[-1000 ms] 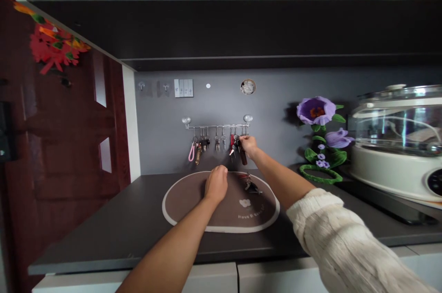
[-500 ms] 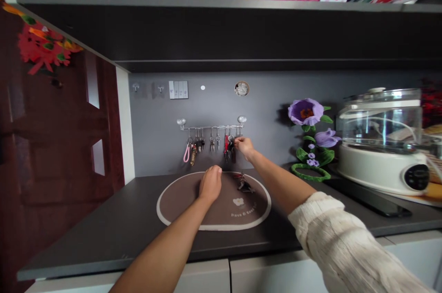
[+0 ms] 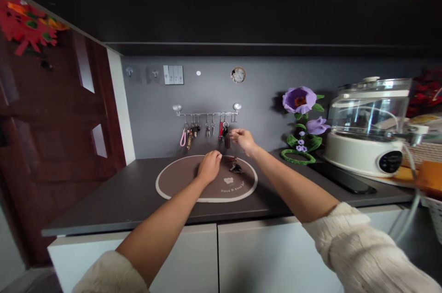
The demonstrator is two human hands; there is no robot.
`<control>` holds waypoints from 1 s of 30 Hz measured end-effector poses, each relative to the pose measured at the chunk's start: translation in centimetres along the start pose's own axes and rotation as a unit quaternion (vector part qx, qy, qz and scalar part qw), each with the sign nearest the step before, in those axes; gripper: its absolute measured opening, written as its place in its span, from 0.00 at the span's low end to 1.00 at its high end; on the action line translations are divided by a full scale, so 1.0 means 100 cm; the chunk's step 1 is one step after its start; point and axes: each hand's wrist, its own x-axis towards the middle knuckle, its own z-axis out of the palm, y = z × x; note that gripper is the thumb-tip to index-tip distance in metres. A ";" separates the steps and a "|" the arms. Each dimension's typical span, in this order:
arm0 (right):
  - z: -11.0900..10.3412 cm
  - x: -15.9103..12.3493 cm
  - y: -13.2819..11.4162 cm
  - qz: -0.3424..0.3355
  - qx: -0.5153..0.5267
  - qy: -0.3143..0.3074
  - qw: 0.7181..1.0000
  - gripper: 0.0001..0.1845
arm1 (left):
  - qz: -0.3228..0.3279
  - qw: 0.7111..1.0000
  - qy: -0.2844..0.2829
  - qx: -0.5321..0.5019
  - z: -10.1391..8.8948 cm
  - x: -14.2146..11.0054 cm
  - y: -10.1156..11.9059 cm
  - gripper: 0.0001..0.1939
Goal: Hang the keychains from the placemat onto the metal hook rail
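Note:
My right hand [image 3: 243, 140] hangs just right of and below the steel key rail [image 3: 206, 114], its fingertips drawn together with nothing visible in them. It is a short gap away from several key sets [image 3: 223, 135] hanging from the rail, including a dark brown fob [image 3: 227, 141] and a pink strap [image 3: 183, 138]. My left hand [image 3: 209, 166] rests on the brown oval mat [image 3: 179, 178], its fingers hidden. A small bunch of keys [image 3: 235, 166] lies on the mat, just right of that hand.
The dark counter runs under the mat, with white cabinet doors below. A purple flower ornament [image 3: 299, 113] stands to the right, then a glass-lidded white cooker [image 3: 366, 132]. A dark shelf [image 3: 221, 12] overhangs the grey wall. A red-brown door [image 3: 51, 146] is at left.
My right hand has moved off the rail, to the right and slightly down, leaving the dark fob hanging. My left hand stays on the mat. The whole view has shifted, showing more cabinet front.

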 end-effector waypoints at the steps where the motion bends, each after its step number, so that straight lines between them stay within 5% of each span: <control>1: -0.003 -0.005 0.001 0.000 -0.006 -0.005 1.000 0.03 | -0.002 1.000 -0.006 -0.005 0.000 0.001 0.001 0.13; 16: -0.046 -0.043 0.060 -0.033 -0.193 -0.016 0.980 0.07 | -0.089 0.987 -0.085 -0.106 0.025 0.007 0.019 0.08; 22: -0.044 -0.044 0.059 -0.039 -0.324 -0.033 0.945 0.04 | -0.068 0.986 -0.126 -0.091 0.027 0.003 0.015 0.12; 30: -0.044 -0.046 0.058 -0.031 -0.349 -0.031 0.936 0.04 | -0.067 0.980 -0.164 -0.096 0.028 0.005 0.011 0.09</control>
